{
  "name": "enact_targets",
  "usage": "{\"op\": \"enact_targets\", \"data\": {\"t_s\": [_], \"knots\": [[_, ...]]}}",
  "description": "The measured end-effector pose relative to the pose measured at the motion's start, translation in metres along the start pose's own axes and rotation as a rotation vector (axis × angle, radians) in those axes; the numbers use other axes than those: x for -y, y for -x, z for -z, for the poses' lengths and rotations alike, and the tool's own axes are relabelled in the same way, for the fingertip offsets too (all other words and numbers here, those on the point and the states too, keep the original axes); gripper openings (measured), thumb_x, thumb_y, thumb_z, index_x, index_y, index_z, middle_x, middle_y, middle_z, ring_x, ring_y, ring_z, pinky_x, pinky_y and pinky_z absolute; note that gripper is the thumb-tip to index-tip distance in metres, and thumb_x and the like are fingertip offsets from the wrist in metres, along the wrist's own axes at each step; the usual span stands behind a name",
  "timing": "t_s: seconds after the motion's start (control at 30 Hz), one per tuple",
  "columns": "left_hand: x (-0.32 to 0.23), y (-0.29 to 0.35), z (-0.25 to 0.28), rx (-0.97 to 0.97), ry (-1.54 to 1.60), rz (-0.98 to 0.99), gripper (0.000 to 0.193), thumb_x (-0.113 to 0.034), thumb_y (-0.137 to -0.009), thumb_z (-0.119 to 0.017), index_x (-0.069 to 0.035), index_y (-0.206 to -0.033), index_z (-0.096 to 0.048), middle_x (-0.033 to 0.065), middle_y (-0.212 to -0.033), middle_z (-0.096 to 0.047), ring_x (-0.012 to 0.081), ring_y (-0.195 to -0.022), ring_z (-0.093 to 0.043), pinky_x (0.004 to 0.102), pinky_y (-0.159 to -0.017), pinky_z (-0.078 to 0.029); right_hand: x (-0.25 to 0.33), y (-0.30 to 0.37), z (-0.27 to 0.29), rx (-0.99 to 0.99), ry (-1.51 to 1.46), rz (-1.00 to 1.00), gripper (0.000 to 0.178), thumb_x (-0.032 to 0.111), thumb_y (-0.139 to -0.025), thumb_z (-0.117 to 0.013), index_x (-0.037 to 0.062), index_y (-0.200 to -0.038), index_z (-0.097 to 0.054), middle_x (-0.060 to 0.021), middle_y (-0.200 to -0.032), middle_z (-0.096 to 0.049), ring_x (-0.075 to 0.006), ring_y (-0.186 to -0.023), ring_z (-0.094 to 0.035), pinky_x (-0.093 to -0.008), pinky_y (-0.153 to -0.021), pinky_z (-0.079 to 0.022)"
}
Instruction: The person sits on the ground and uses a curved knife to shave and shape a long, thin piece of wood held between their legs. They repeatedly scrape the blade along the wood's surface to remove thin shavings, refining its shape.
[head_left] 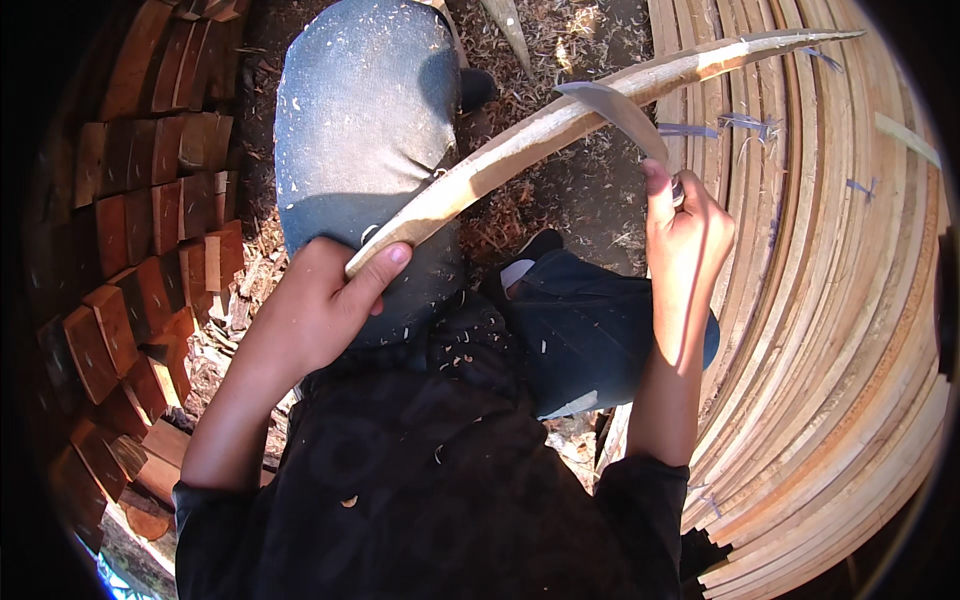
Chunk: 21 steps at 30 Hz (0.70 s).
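I see a tan wood strip (510, 158), a grey-bladed knife (620, 112) — white-flecked blue jeans (360, 110), black shirt (430, 490) — and reddish-brown blocks (112, 325).

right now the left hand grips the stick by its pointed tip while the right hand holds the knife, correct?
No: the head view shows the left hand gripping the stick at the wider end, opposite the pointed tip; the right hand does hold the knife.

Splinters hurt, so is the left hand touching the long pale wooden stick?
Touching: the head view shows the left hand gripping the long pale wooden stick, thumb on top.
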<state>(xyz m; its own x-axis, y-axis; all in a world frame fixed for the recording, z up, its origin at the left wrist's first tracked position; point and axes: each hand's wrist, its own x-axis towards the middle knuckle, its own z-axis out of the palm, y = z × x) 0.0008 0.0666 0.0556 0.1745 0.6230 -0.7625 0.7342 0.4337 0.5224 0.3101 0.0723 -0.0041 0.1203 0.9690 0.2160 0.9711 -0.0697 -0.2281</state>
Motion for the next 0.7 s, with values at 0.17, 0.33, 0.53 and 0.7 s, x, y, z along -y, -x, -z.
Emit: {"op": "enact_targets", "data": {"t_s": [0.17, 0.33, 0.53, 0.7], "knots": [[0.003, 0.003, -0.001, -0.017, 0.02, -0.047, 0.062, -0.05, -0.094, -0.051, 0.007, -0.074, -0.062, 0.012, -0.056, -0.058, 0.019, -0.056, -0.058, 0.0354, -0.055, -0.044, -0.001, -0.029, -0.005, 0.016, 0.059, -0.059, 0.051, 0.053, -0.081, -0.068, 0.0058, -0.063, -0.059, -0.0105, -0.048, -0.053, -0.0292, -0.044, -0.057, -0.0367, -0.043, -0.044], [0.002, 0.001, 0.001, 0.033, -0.005, -0.019, 0.06, -0.049, -0.095, -0.05, 0.006, -0.076, -0.062, 0.0114, -0.056, -0.058, 0.018, -0.056, -0.057, 0.0344, -0.055, -0.043, -0.022, -0.031, -0.013, -0.101, 0.116, 0.051, 0.052, 0.055, -0.079, -0.068, 0.0048, -0.066, -0.063, -0.0124, -0.051, -0.057, -0.0289, -0.049, -0.061, -0.0368, -0.045, -0.046], [-0.001, 0.0, -0.007, -0.037, 0.042, -0.026, 0.061, -0.049, -0.094, -0.051, 0.006, -0.07, -0.062, 0.0105, -0.053, -0.056, 0.0182, -0.053, -0.056, 0.034, -0.054, -0.043, 0.036, -0.017, 0.01, 0.13, 0.074, 0.115, 0.053, 0.052, -0.08, -0.069, 0.0055, -0.059, -0.054, -0.0111, -0.048, -0.054, -0.029, -0.043, -0.058, -0.0377, -0.04, -0.044], [0.004, 0.003, -0.006, -0.02, -0.016, -0.037, 0.061, -0.049, -0.095, -0.051, 0.005, -0.067, -0.061, 0.0104, -0.051, -0.055, 0.0177, -0.054, -0.056, 0.0334, -0.056, -0.043, -0.027, -0.036, 0.009, 0.037, 0.158, 0.017, 0.05, 0.053, -0.083, -0.064, 0.0056, -0.071, -0.067, -0.0121, -0.049, -0.056, -0.0294, -0.046, -0.059, -0.0373, -0.044, -0.046]]}}
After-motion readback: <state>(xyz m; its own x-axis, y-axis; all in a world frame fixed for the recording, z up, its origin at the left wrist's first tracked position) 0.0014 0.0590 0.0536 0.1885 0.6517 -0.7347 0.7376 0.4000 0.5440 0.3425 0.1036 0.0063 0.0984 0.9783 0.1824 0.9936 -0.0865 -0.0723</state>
